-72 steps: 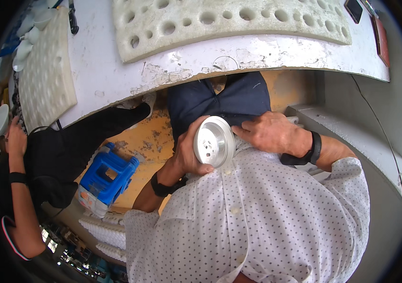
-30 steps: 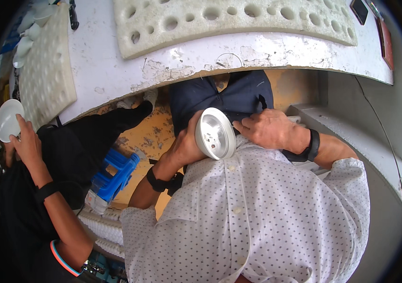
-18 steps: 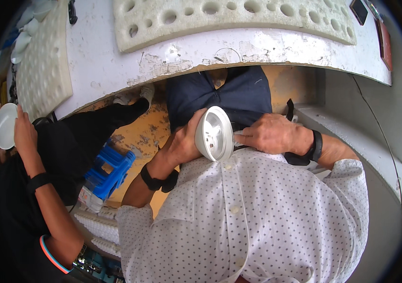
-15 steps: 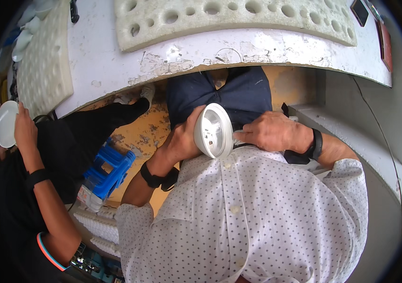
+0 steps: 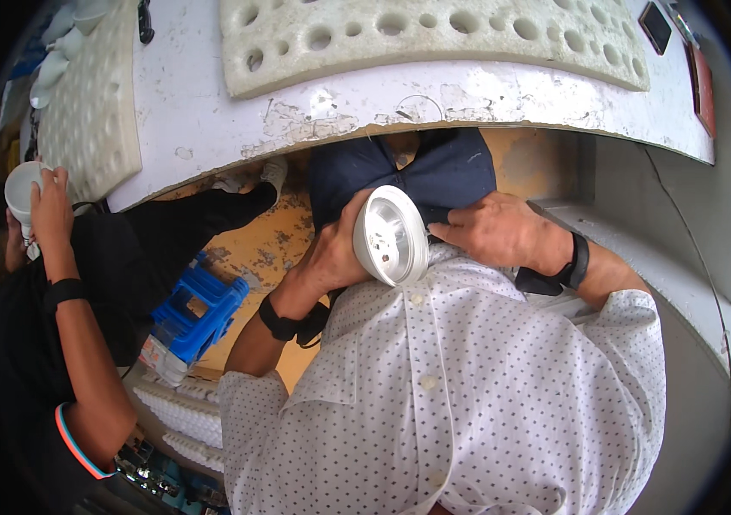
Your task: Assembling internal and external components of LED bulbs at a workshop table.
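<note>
A white cone-shaped lamp housing (image 5: 421, 249) with a shiny, open inside is tilted in front of my shirt, its mouth facing left and up. Wrapped around its left side, my left hand (image 5: 337, 251) grips it, the fingers partly hidden behind the shell. Close against its right side is my right hand (image 5: 500, 233), fingers curled, with the index finger and thumb together near the rim. Whatever those fingertips hold, if anything, is hidden. A few small dark and pale details show inside the housing.
A white foam board with holes (image 5: 434, 43) lies on the worn white table (image 5: 202, 120). At left, a co-worker's hand (image 5: 52, 210) holds a white bulb (image 5: 22, 189). A blue plastic stool (image 5: 198, 309) stands on the floor. A phone (image 5: 655, 27) lies far right.
My right hand has shifted slightly up, its fingertips nearer the housing's rim. My left hand keeps its grip on the housing. The co-worker's bulb has turned, showing its base.
</note>
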Demonstrator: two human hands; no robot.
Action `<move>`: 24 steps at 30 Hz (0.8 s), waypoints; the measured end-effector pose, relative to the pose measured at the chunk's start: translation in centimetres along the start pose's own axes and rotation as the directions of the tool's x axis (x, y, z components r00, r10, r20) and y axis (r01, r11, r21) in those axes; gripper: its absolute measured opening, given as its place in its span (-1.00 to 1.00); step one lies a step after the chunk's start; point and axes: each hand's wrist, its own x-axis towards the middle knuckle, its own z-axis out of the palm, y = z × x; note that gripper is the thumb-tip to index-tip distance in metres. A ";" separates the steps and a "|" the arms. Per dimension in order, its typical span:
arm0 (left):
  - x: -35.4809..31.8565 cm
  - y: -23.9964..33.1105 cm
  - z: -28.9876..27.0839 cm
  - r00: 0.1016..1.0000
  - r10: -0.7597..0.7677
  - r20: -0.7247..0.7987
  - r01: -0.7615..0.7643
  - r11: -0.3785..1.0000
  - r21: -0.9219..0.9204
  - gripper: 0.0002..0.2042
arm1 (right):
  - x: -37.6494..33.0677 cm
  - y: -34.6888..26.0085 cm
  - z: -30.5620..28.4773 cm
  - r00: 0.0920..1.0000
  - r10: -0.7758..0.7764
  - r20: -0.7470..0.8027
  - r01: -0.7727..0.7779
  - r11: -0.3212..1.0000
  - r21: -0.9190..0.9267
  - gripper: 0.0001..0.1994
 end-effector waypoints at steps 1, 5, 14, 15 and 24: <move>-0.1 0.1 0.1 0.999 -0.034 0.012 0.034 0.999 0.002 -0.05 | 0.0 -0.3 0.0 0.999 -0.001 0.041 0.003 0.999 -0.039 -0.67; -0.4 0.5 0.7 0.998 -0.047 -0.041 0.047 0.999 -0.013 -0.17 | -0.1 -1.0 -0.1 0.993 0.003 0.119 0.005 0.998 -0.064 -0.68; -1.4 0.1 1.8 0.981 0.061 -0.184 -0.045 0.995 0.089 -0.23 | -0.3 -1.1 0.0 0.995 -0.072 0.076 0.071 0.997 0.018 -0.69; -1.5 0.1 1.8 0.979 0.077 -0.189 -0.059 0.993 0.102 -0.23 | -0.4 -1.1 0.1 0.994 -0.097 0.045 0.096 0.995 0.026 -0.69; -1.5 0.6 1.7 0.976 0.100 -0.192 -0.078 0.990 0.119 -0.19 | -1.2 -1.1 0.7 0.986 -0.146 -0.084 0.158 0.974 0.161 -0.65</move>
